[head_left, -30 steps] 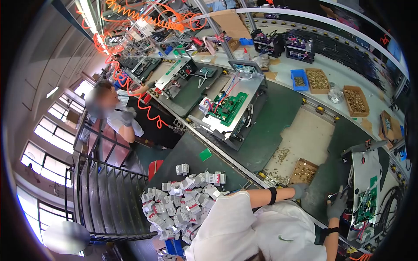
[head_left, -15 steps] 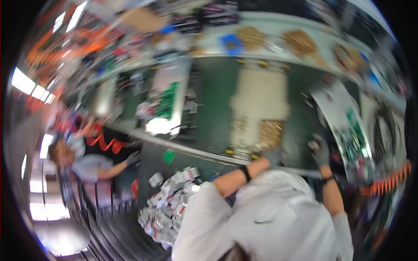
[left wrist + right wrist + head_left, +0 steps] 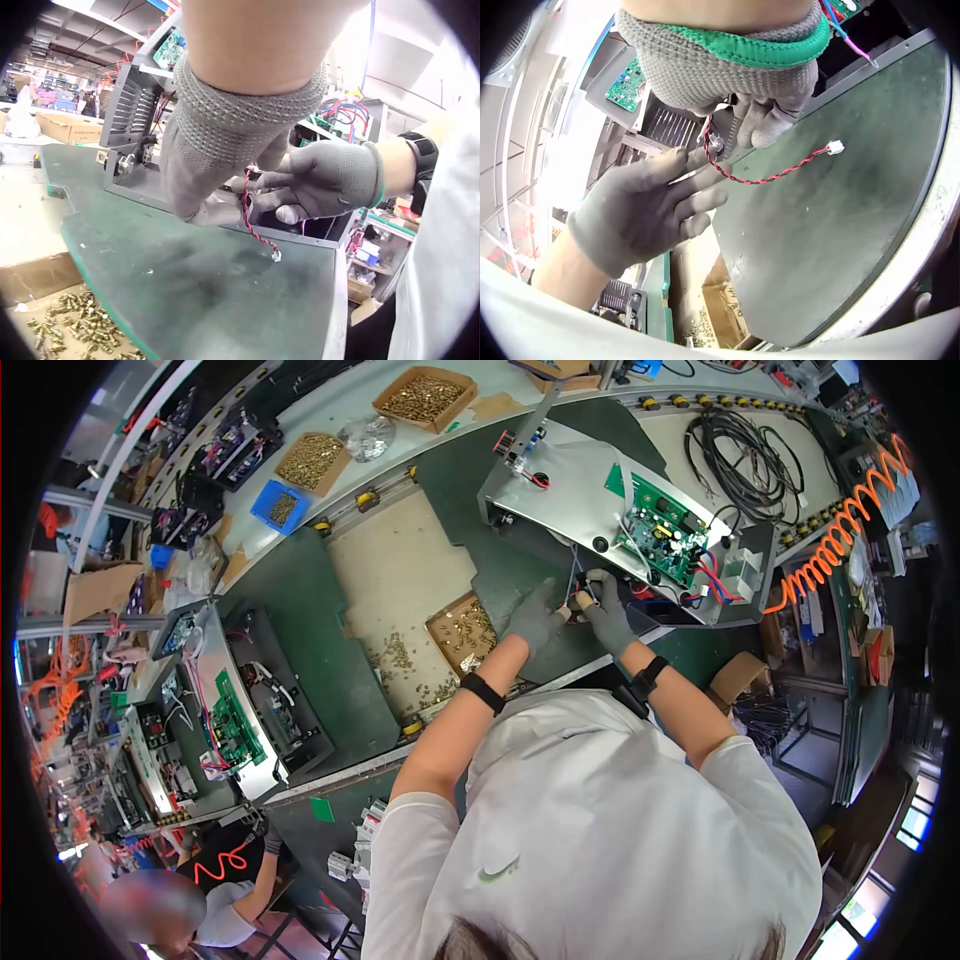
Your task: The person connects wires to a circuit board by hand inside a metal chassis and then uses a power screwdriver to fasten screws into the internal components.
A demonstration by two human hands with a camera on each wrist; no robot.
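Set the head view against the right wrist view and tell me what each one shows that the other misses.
Only the head view: the coiled orange hose, the black cable bundle and the open metal chassis as a whole. Only the right wrist view: a twisted red-and-black wire pinched by the right hand, ending in a white connector over the green mat. Both: the two gloved hands meeting at the chassis edge, the left hand with straight fingers, and the green circuit board.
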